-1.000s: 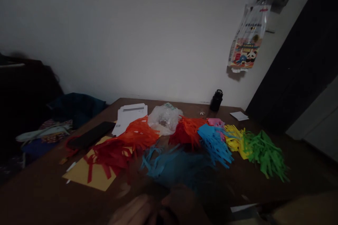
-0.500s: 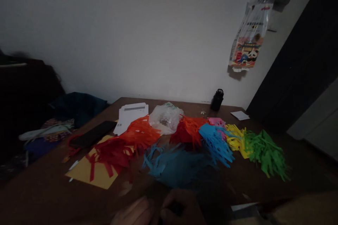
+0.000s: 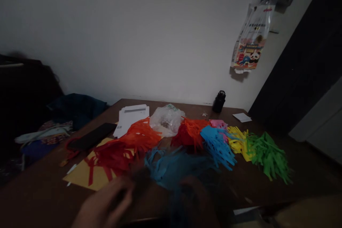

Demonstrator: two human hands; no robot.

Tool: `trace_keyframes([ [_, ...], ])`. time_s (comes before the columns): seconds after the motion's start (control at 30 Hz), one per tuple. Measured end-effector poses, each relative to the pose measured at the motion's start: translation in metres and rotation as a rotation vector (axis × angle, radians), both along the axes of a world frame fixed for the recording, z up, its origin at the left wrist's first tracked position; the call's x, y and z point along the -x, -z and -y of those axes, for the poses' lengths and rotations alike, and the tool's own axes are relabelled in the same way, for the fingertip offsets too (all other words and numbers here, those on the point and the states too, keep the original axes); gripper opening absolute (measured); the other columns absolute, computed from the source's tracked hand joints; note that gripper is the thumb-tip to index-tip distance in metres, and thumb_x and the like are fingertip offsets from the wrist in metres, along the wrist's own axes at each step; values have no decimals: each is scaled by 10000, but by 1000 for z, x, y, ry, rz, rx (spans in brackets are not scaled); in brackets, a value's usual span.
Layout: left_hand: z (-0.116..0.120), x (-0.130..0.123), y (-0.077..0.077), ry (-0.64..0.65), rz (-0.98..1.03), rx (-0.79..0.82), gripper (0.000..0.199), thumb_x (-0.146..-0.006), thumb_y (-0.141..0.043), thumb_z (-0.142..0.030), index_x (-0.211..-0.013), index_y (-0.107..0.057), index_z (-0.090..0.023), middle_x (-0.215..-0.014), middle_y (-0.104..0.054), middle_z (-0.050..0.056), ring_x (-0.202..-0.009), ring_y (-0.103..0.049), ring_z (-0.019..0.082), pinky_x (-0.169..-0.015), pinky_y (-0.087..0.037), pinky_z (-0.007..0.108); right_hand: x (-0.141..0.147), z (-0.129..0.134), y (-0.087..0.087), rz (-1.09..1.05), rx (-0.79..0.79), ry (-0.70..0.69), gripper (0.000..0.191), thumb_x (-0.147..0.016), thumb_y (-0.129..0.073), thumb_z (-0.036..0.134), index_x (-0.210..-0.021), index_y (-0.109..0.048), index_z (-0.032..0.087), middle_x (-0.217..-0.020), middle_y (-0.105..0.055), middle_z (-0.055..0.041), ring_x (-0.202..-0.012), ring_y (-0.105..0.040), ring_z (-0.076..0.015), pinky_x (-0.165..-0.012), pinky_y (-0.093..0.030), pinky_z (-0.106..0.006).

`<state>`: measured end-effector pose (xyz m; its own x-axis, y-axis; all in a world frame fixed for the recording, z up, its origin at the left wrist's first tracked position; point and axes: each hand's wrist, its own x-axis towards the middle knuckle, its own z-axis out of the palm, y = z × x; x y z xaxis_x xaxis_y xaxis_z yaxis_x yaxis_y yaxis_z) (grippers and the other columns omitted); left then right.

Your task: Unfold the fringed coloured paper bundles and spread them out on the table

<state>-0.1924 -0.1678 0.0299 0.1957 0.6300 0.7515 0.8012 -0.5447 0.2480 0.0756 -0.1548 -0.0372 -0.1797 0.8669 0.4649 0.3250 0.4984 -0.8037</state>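
My left hand is over the front of the table, below the red fringed paper. Its thumb and fingers are curved and apart, with nothing visible between them. Blurred by motion, my right hand is at the near side of the dark blue fringed paper. Bluish strips smear down beside that hand, and I cannot tell whether it grips them. Beyond the hands lie orange fringed paper, light blue fringe, yellow fringe and green fringe.
A yellow sheet lies under the red fringe, next to a black flat case. White papers, a clear plastic bag and a black bottle stand toward the wall. A printed bag hangs above.
My hands, close together at the front edge before, have moved apart and forward. The left went up and to the left; the right rose toward the dark blue fringe.
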Motion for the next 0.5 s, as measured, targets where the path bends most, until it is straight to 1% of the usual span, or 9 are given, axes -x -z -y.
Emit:
trace_keyframes([
  [0.07,-14,22,-8,-104,114,56,376,-905,-506,-538,-730,-639,-232,-560,-708,-69,-411,-651,87,-399,-481,107,-11,-7,0,65,56,50,196,-890,-547,268,-1037,-666,216,-994,-720,-49,-923,-676,-185,-814,-510,-255],
  [0.1,-19,29,-11,-134,161,101,382,-878,-534,-556,-727,-657,-227,-566,-715,-67,-423,-662,99,-398,-489,118,-14,-9,1,107,64,55,176,-884,-561,258,-1012,-673,211,-963,-725,-48,-896,-682,-187,-793,-514,-255],
  [0.17,-24,28,-10,-110,212,179,355,-852,-568,-538,-736,-684,-224,-614,-741,-53,-493,-698,125,-437,-521,141,-13,-13,5,173,34,32,132,-857,-589,238,-947,-681,206,-892,-725,-41,-827,-685,-186,-739,-517,-253],
  [0.27,-15,-7,5,115,183,313,213,-879,-564,-383,-795,-701,-243,-702,-763,-31,-598,-723,135,-537,-559,155,-7,-12,14,203,-1,16,118,-848,-591,224,-932,-673,208,-848,-717,-30,-764,-679,-172,-674,-509,-236],
  [0.3,-11,-24,11,214,144,391,174,-891,-549,-323,-872,-710,-258,-816,-779,-12,-712,-741,147,-632,-583,176,-6,-11,18,210,-12,20,110,-861,-581,228,-927,-666,209,-838,-714,-27,-752,-678,-168,-658,-508,-230],
  [0.33,-7,-40,17,312,108,451,151,-881,-568,-301,-920,-711,-278,-897,-779,-7,-786,-743,156,-702,-592,197,-7,-9,22,226,-34,29,103,-877,-570,238,-927,-656,213,-832,-710,-24,-746,-676,-166,-650,-509,-229],
  [0.37,-5,-56,21,388,69,529,133,-872,-598,-312,-938,-713,-299,-929,-772,-12,-809,-736,163,-714,-594,211,-9,-7,27,251,-87,50,101,-893,-562,257,-935,-644,216,-835,-709,-27,-753,-677,-170,-657,-514,-235],
  [0.4,-5,-68,23,422,52,591,127,-869,-621,-334,-955,-711,-309,-961,-762,-12,-830,-727,171,-721,-596,232,-14,-4,32,284,-170,68,108,-906,-559,281,-951,-634,219,-844,-709,-34,-770,-678,-180,-677,-522,-248],
  [0.5,-23,-91,20,388,67,684,199,-909,-619,-362,-1078,-664,-266,-1111,-698,38,-915,-685,183,-773,-584,324,-33,7,52,360,-497,70,174,-955,-510,347,-1019,-614,224,-839,-714,-45,-779,-680,-193,-716,-538,-275],
])
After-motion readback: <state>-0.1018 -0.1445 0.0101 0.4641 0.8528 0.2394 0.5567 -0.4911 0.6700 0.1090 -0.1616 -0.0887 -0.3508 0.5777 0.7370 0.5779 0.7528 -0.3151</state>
